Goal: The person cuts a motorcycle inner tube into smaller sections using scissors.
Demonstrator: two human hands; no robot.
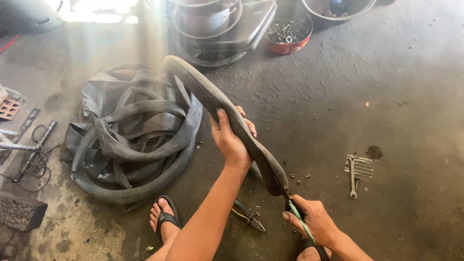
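A flattened black rubber inner tube (212,96) stretches from the upper middle down toward me. My left hand (231,139) grips it around its middle, thumb on top. My right hand (314,220) is closed on a green-handled tool (300,220) whose tip meets the tube's lower end (276,181). The tool's working end is hidden against the rubber. Both my feet in black flip-flops (166,218) rest on the concrete floor below.
A heap of old black inner tubes (133,140) lies at left. Pliers (249,216) lie between my arms, spanners (355,170) at right. A red bowl of nuts and bolts (288,34), metal basins (217,29), a brick (19,210) and metal bars (29,145) surround the spot.
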